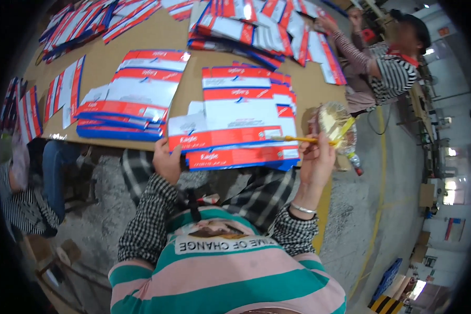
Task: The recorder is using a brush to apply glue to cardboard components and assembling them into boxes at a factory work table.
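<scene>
In front of me lies a stack of flat printed cartons (240, 112), red, white and blue, spread in overlapping rows at the table edge. My left hand (167, 161) is closed on the left end of the top carton, thumb above. My right hand (318, 159) pinches a thin yellow-handled brush (300, 139). The brush points left, its tip over the right end of the top carton's red strip; whether it touches I cannot tell. Just beyond my right hand stands a round tub (327, 116) with a pale yellowish inside and a yellow strip across its rim.
Another carton stack (136, 91) lies to the left, and heaped cartons (246, 31) cover the far side of the brown table (188, 78). A small bottle (355, 163) with a red cap is beside the tub. A person in striped sleeves (390, 73) works at the far right; another sits left.
</scene>
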The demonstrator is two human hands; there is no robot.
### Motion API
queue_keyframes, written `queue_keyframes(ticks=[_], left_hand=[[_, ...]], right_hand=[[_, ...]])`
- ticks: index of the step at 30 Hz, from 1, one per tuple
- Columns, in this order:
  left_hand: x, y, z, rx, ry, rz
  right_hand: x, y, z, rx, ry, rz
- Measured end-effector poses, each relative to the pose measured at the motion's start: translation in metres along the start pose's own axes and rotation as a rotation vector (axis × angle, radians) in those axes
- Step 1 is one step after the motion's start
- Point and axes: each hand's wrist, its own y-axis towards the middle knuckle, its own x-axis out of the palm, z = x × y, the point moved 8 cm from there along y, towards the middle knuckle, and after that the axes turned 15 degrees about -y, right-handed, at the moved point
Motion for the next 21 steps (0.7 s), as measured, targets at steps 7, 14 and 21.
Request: queue_keyframes(ticks=[7,14,21], left_hand=[[0.025,-0.031,0.046,-0.337,-0.211,-0.197],[-0.046,0.050,0.102,-0.121,-0.513,-0.027],[-0.184,0.164,0.135,0.110,-0.442,0.279]], right_hand=[[-0.017,-0.005,-0.015,-0.054,-0.062,0.091],[-0.011,0.000,-0.041,-0.149,-0.064,0.059],[-0.007,0.004,-0.042,-0.178,-0.015,0.070]])
